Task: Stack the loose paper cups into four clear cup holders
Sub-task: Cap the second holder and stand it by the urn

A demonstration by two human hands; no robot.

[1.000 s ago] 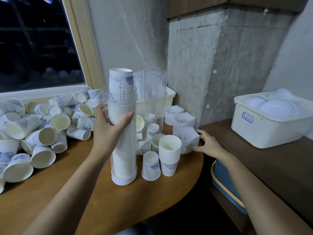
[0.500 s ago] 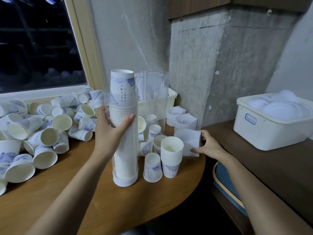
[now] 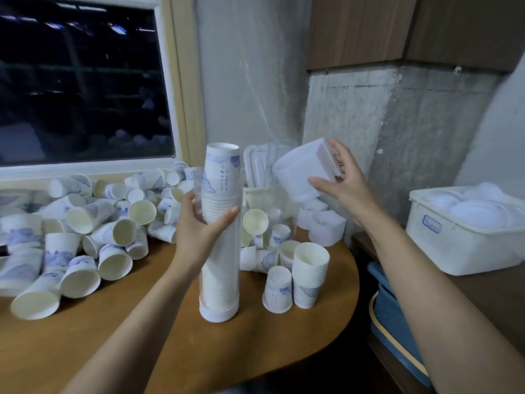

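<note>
Left grip point(image 3: 199, 231) clasps the full clear cup holder point(image 3: 220, 280) upright on the counter point(image 3: 255, 336); right grip point(image 3: 343, 183) holds a white cap point(image 3: 301, 172) aloft beside its top. Light, thin-walled, tippy, I'd say: steady it mid-tube.

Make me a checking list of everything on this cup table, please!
Surface: wooden table, round-edged.
Job's things: clear cup holder upright, filled past its rim; loose paper cups heaped left; short cup stack beside it.
Clutter: spare white caps by the wall.
Hands: left hand grips the holder; right hand holds a white cap tilted in the air.
Cables: nothing seen.
Surroundings: dark window, concrete wall, white bin of lids, blue basket.
</note>
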